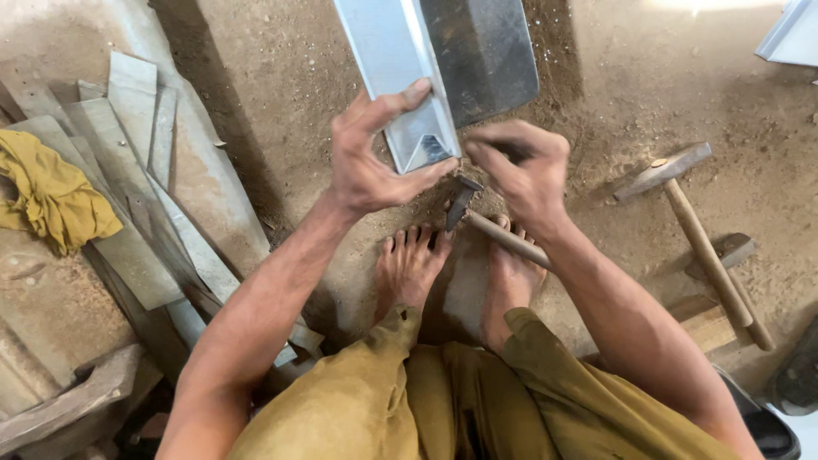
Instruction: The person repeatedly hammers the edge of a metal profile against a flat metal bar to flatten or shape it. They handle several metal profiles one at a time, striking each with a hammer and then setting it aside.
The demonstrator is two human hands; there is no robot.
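Observation:
A folded sheet-metal channel (388, 60) runs from the top of the view down to my hands. My left hand (371, 158) grips its near end, thumb on top and fingers under the folded lip. My right hand (524, 166) pinches the same end from the right, fingers closed at the metal's corner. A small hammer (490, 226) with a wooden handle lies on the ground just below my hands, its dark head by my toes. My bare feet (409, 268) rest on the sandy ground beneath.
A larger hammer (694, 226) and another wooden-handled tool (737, 264) lie on the dirt at right. Several cut metal strips (145, 196) are piled at left beside a yellow cloth (51, 192). A wooden block (707, 324) sits at right, another metal sheet (792, 34) at top right.

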